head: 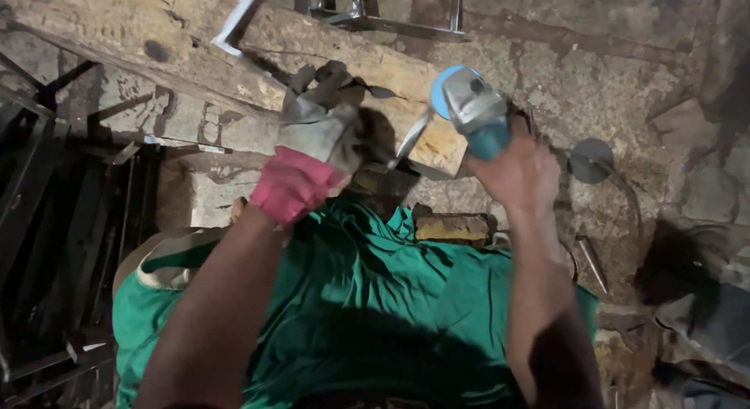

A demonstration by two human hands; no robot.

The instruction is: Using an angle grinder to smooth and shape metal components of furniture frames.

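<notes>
My left hand [322, 124] wears a grey work glove with a pink cuff and presses down on a metal strip [412, 135] lying across a rough wooden beam [195, 50]. My right hand [516, 171], bare, grips a blue angle grinder [475, 110] with a grey head and round blue guard. The grinder's head sits just right of the strip, close to the gloved fingers. Whether the disc touches the metal is hidden. My green clothing [367, 300] fills the lower middle.
A bent metal bar [234, 22] lies on the beam's upper part, with a metal frame [391, 14] beyond it. Dark steel frames [55, 221] are stacked at the left. A loose round disc [591, 160] and a chisel-like tool [591, 260] lie on the stone floor at the right.
</notes>
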